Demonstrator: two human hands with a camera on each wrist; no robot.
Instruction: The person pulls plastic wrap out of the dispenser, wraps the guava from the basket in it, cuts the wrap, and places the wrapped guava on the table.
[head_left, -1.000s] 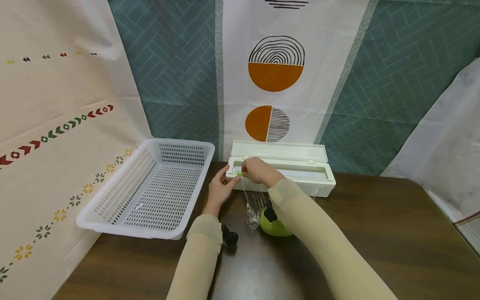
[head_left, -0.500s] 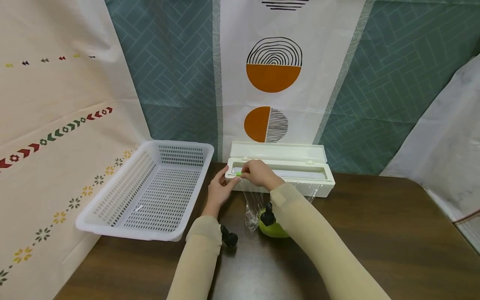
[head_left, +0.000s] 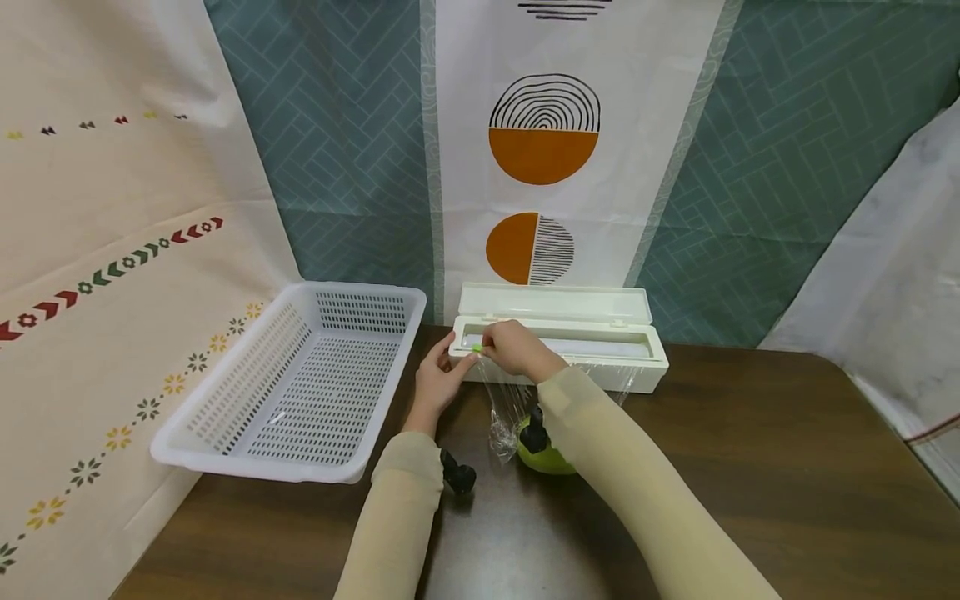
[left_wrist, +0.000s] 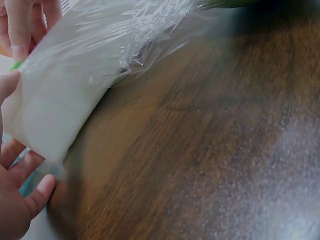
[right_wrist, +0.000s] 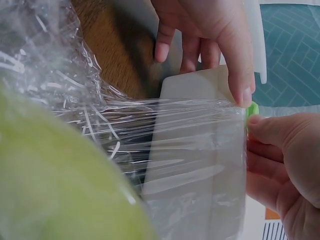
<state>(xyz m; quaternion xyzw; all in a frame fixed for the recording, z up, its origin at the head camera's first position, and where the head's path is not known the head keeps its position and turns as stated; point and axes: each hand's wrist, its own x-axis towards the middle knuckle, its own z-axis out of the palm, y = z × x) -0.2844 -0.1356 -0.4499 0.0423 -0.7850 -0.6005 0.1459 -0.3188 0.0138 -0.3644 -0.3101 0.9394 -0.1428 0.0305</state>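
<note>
A white cling film dispenser (head_left: 585, 330) stands at the back of the table with its lid (head_left: 555, 302) up. My left hand (head_left: 437, 383) grips its left end, thumb on the front top edge. With thumb and fingers my right hand (head_left: 517, 346) pinches a small green slider cutter (head_left: 477, 348) on that edge, close beside the left thumb. Clear cling film (left_wrist: 165, 22) stretches from the edge down the front face and bunches into creases. It reaches a round green fruit (head_left: 551, 461), partly hidden behind the right wrist's black camera and sleeve in the head view.
A white perforated plastic basket (head_left: 225, 461) stands to the left of the dispenser. Patterned cloths hang behind and at both sides. The brown wooden table (head_left: 750, 467) extends to the right and toward me.
The right wrist has shifted very slightly, and the head view has moved a little. Both hands keep the same hold, with the green slider at the same spot on the dispenser.
</note>
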